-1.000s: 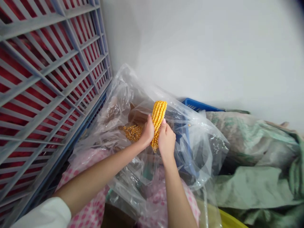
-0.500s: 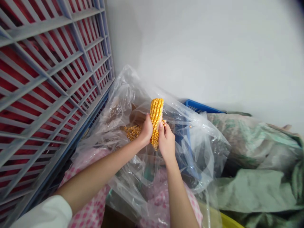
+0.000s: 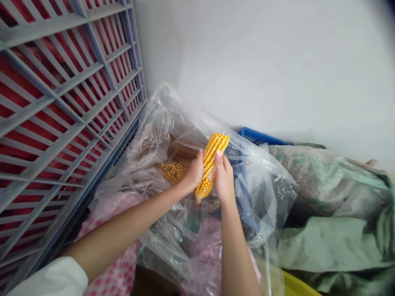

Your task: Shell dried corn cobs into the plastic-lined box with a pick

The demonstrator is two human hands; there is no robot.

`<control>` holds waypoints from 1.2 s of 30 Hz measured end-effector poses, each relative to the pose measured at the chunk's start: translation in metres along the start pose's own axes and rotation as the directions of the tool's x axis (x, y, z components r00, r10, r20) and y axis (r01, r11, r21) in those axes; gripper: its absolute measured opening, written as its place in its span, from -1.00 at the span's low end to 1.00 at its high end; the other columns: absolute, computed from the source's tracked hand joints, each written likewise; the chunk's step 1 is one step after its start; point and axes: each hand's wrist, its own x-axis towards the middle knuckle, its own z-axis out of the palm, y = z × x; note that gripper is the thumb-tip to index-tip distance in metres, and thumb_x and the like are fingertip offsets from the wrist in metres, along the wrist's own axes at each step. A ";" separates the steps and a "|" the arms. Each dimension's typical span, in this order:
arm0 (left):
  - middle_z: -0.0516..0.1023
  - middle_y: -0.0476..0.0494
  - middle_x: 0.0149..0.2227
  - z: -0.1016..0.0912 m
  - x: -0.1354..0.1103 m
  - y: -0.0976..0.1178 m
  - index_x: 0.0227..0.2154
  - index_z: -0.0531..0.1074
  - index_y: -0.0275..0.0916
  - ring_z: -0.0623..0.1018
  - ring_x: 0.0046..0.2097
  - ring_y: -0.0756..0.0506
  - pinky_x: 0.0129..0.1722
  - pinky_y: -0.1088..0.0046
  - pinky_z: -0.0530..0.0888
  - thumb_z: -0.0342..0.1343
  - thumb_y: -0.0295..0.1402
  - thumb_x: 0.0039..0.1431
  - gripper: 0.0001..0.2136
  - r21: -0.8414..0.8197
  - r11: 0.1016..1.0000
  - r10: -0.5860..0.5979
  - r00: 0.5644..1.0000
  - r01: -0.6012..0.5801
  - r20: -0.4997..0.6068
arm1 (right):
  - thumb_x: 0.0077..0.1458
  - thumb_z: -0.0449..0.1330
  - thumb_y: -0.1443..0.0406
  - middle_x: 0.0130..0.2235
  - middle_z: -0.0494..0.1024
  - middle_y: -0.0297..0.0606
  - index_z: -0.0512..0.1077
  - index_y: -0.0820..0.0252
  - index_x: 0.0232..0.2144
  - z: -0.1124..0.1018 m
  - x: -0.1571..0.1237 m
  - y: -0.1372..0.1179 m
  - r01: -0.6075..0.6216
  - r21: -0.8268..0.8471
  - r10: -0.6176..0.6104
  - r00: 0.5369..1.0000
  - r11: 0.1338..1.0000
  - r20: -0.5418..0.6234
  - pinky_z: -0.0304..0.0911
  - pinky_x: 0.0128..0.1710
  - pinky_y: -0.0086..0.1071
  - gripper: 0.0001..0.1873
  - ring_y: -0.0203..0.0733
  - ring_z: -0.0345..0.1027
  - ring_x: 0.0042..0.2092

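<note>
A yellow corn cob (image 3: pixel 212 160) is held tilted over an open clear plastic bag (image 3: pixel 160 135). My left hand (image 3: pixel 194 174) grips the cob's lower part from the left. My right hand (image 3: pixel 224 179) is closed on it from the right, thumb pressed along the kernel rows. Inside the bag, just left of my left hand, lies a small heap of loose kernels (image 3: pixel 173 170).
A grey lattice crate wall (image 3: pixel 61 98) with red behind it rises at the left. A blue basket rim (image 3: pixel 262 137) shows behind the bag. Greenish sacks (image 3: pixel 333 205) pile up at the right. A yellow rim (image 3: pixel 296 285) and pink checked cloth (image 3: pixel 114 275) lie below. White wall behind.
The cob has tilted so its top leans to the right. Both hands shifted a little to the right with it, and my right thumb now lies higher along the kernels.
</note>
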 end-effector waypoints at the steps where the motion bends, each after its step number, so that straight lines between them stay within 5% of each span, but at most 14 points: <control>1: 0.58 -0.16 -0.37 0.000 0.000 -0.002 -0.34 0.47 -0.29 0.52 -0.17 -0.13 -0.13 0.42 0.40 -0.16 -0.02 0.11 -0.55 0.002 1.000 -0.006 1.000 0.006 0.003 | 0.02 -0.01 -0.07 -0.32 0.49 -0.27 0.39 0.21 -0.31 0.001 0.000 0.000 -0.011 -0.021 0.011 1.000 1.000 -0.007 0.16 -0.29 -0.37 -0.51 -0.20 0.32 -0.28; 11: 0.59 -0.15 -0.37 0.001 0.000 -0.006 -0.34 0.47 -0.26 0.51 -0.12 -0.16 -0.11 0.43 0.39 -0.18 -0.05 0.14 -0.57 0.006 1.000 -0.022 0.998 0.022 -0.058 | 0.15 -0.21 0.00 -0.45 0.35 -0.29 0.23 0.17 -0.52 0.001 0.002 0.007 0.140 -0.410 -0.183 0.981 0.901 -0.066 0.03 -0.32 -0.35 -0.54 -0.20 0.17 -0.34; 36: 0.58 -0.19 -0.43 -0.007 0.009 -0.017 -0.48 0.46 -0.24 0.51 -0.13 -0.21 -0.16 0.36 0.39 -0.15 -0.08 0.12 -0.61 0.080 0.996 -0.042 0.994 0.050 -0.101 | 0.19 -0.31 0.08 -0.54 0.38 -0.24 0.27 0.17 -0.54 -0.003 0.010 0.019 0.182 -0.604 -0.205 0.978 0.776 0.031 -0.04 -0.47 -0.39 -0.49 -0.22 0.16 -0.51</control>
